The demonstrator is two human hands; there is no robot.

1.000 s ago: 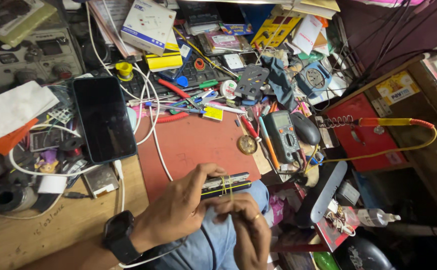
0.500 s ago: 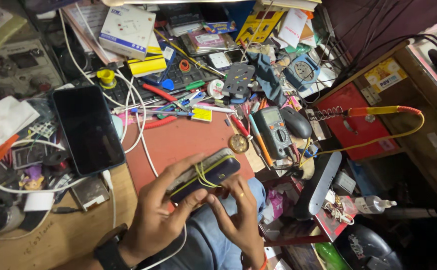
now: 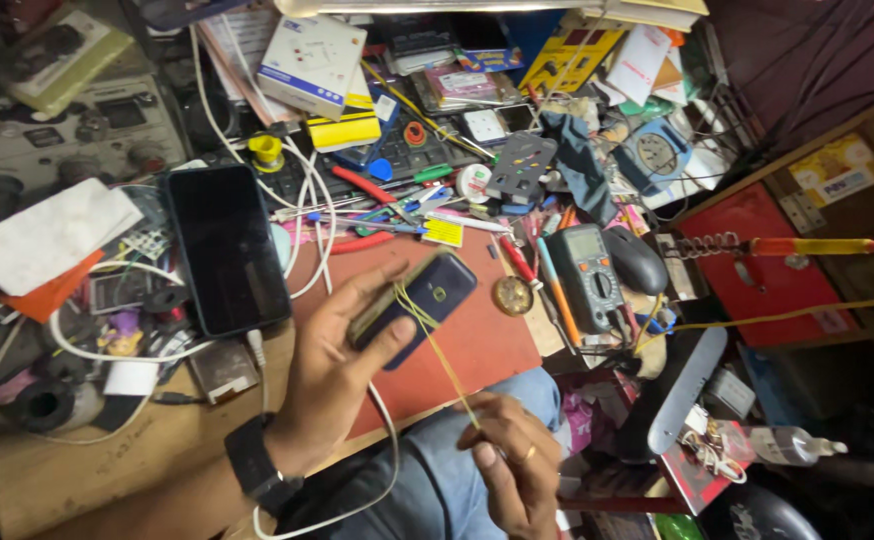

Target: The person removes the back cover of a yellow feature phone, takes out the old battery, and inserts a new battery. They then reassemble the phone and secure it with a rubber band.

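Head view: left hand [image 3: 332, 375] grips small dark phone [image 3: 419, 300] over red mat [image 3: 457, 350], centre. Right hand [image 3: 517, 460], at 5 o'clock, pinches yellow rubber band [image 3: 437, 345] taut. Best keep tension even, phone steady.

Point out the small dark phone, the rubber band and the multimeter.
small dark phone [image 3: 435, 290], head view, on its back near the camera
rubber band [image 3: 444, 362], head view, stretched strand
multimeter [image 3: 590, 275], head view, its dial

A cluttered wooden bench [image 3: 67, 470] carries a red mat [image 3: 457, 340], a black smartphone [image 3: 225, 250], a multimeter [image 3: 589, 275], white cables [image 3: 307, 215] and a mouse [image 3: 637, 260].
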